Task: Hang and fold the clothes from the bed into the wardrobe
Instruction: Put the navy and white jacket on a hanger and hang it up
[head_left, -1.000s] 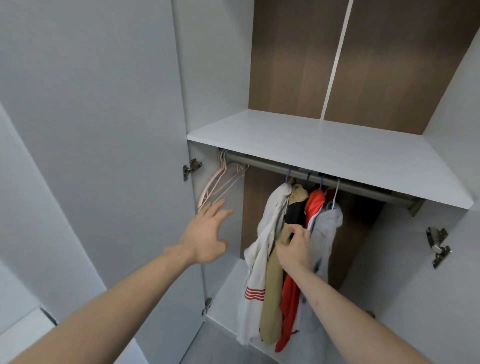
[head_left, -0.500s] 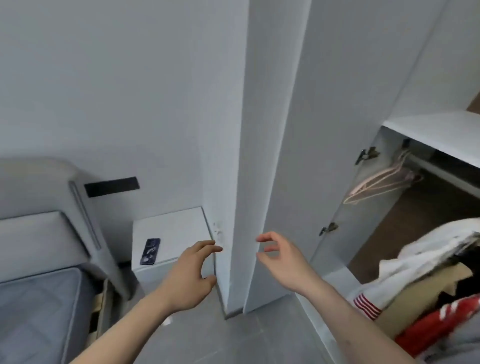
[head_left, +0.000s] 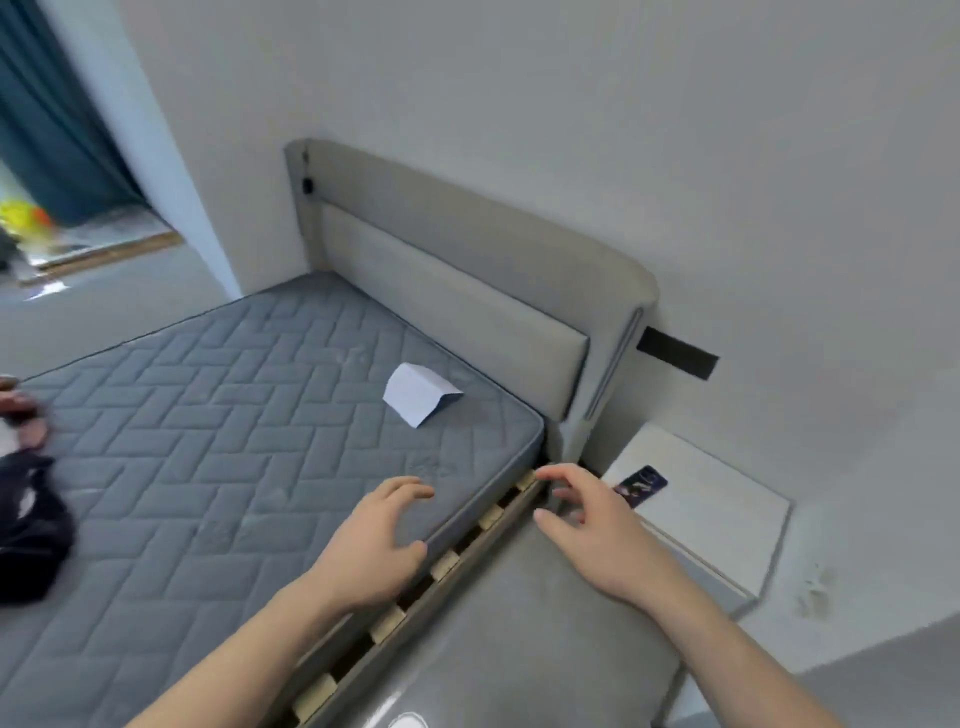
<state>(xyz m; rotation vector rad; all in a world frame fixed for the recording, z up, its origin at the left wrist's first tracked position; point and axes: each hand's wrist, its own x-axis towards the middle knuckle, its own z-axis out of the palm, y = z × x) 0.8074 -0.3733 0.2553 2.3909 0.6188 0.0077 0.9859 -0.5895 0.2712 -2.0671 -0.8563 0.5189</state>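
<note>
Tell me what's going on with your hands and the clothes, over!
Left hand open, empty. Right hand open, empty. Dark clothes lie on the mattress far left, untouched. Only a white paper nearby, not in the way.

One grey quilted mattress (head_left: 218, 441) with one padded grey headboard (head_left: 467, 270). One folded white paper sheet (head_left: 418, 392). One blurred heap of dark clothes (head_left: 26, 525). One white bedside cabinet (head_left: 727, 525) bearing one dark phone (head_left: 640, 485). Two bare hands: left hand (head_left: 374, 551), right hand (head_left: 602, 535).

A home bedroom: quilted mattress (head_left: 234, 441) (bare), padded headboard (head_left: 457, 291), nightstand (head_left: 722, 525).
</note>
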